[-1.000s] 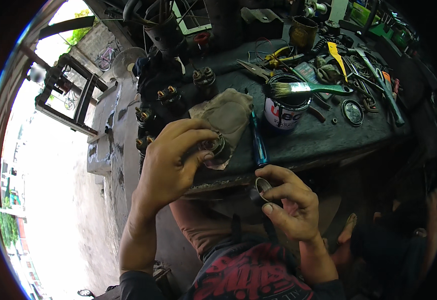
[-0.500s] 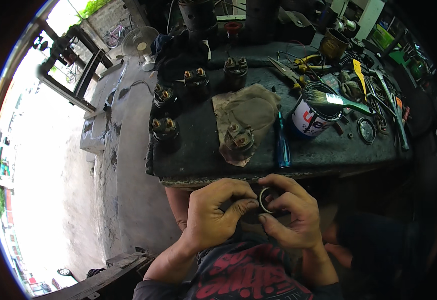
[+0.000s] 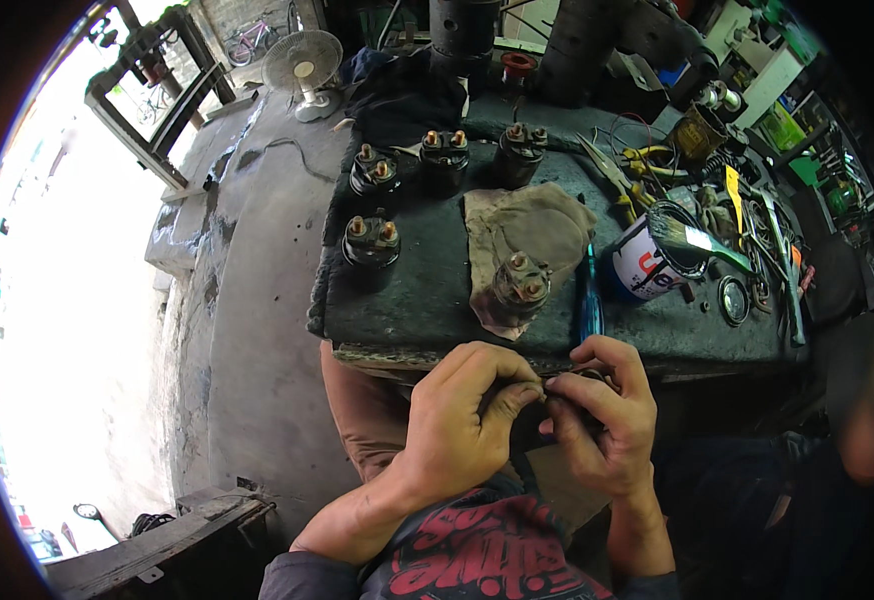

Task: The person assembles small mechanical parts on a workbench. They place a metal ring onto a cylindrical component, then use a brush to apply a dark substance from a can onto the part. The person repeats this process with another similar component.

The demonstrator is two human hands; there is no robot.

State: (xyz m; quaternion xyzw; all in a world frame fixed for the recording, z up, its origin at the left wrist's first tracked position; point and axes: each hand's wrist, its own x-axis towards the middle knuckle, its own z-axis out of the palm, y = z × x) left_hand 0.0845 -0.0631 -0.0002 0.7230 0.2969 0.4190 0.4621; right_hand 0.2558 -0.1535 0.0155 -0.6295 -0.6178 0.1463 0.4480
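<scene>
Just in front of the bench edge, my left hand (image 3: pixel 467 410) is closed in a pinch, thumb against forefinger; what lies between its tips is too small to make out. Those tips meet the fingers of my right hand (image 3: pixel 607 410), which curl around a thin metal ring (image 3: pixel 593 374), mostly hidden now. Beyond them a grimy starter solenoid (image 3: pixel 522 281) with two terminals stands on a brown stained cloth (image 3: pixel 527 222). A screwdriver with a blue handle (image 3: pixel 591 310) lies right of the cloth, partly behind my right hand.
Several black solenoids (image 3: pixel 372 241) with copper terminals stand on the bench's left side. At right, a brush (image 3: pixel 702 240) rests across a paint can (image 3: pixel 647 265). Pliers (image 3: pixel 612 180), a round lid (image 3: pixel 733 300) and tangled tools lie beyond. Another person (image 3: pixel 747 500) is close on my right.
Both hands have come closer together, and the ring, plainly visible before, has turned and is mostly covered by my right fingers. The whole view has shifted, with the bench now farther right.
</scene>
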